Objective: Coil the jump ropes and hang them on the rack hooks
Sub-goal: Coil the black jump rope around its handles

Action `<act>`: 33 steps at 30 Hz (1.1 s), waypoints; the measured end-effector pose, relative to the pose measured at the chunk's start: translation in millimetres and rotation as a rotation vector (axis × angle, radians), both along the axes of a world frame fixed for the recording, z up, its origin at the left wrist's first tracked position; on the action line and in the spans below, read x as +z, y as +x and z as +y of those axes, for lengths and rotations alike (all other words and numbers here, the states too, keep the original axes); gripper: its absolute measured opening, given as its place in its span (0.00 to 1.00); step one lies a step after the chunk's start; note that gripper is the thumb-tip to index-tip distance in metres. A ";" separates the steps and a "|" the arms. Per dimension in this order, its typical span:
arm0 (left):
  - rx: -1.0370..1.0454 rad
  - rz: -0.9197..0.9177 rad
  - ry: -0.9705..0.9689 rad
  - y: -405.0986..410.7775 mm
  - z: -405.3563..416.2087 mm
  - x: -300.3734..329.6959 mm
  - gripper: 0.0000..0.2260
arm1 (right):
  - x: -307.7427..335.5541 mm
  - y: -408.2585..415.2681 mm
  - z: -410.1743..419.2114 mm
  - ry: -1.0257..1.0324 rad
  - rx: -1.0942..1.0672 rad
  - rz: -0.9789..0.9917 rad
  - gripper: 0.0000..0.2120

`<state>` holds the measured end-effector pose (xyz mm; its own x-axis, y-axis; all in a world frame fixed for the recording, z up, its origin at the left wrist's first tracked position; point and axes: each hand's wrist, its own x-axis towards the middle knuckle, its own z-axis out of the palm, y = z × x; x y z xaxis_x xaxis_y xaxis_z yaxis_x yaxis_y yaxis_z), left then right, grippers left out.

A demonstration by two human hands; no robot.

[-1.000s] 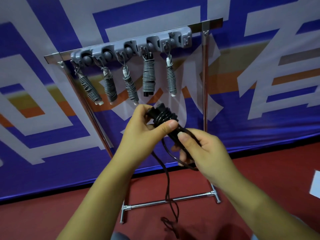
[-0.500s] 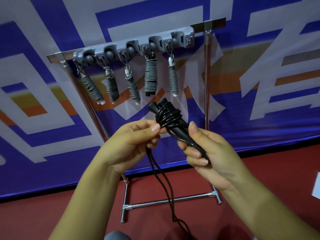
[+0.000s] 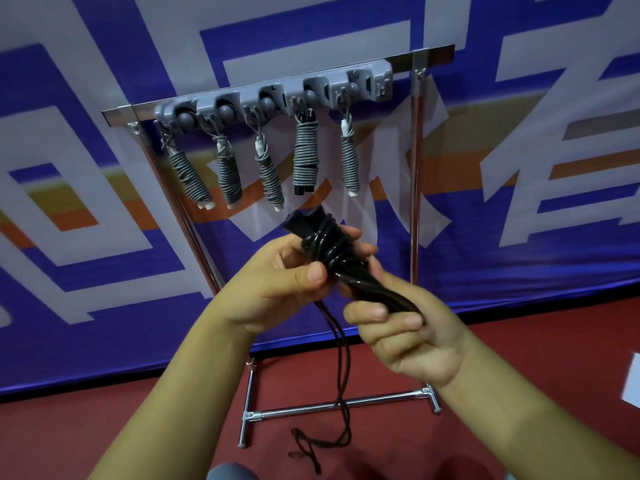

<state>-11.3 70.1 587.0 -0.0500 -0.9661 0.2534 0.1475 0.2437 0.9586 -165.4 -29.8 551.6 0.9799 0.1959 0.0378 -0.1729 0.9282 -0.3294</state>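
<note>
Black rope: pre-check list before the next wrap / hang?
1. Right hand grips the handles of the black rope: ok.
2. Left hand holds the coil: ok.
3. Coil finished: not ok, loose cord hangs to the floor.
4. Cord free of the rack's base bar: cannot tell.
5. Free hook on the hook strip: cannot tell, five grey ropes hang there.

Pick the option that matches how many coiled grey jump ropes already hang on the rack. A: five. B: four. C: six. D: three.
A: five coiled grey ropes hang in a row from the grey hook rail, the first at the left end and the fifth at the right, while the black jump rope is not yet hung.
</note>
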 end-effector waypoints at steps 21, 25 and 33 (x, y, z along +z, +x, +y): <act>0.090 0.156 0.017 -12.8 1.5 -1.9 0.24 | 17.5 -11.7 -9.4 -0.661 -0.427 0.074 0.20; 0.085 0.087 0.019 -13.4 0.8 -0.1 0.26 | 6.4 -2.4 -14.3 -0.361 -0.194 0.081 0.25; 0.338 -0.029 0.036 -15.0 0.0 -9.2 0.19 | -0.5 -1.2 -15.4 -1.093 -0.730 0.251 0.10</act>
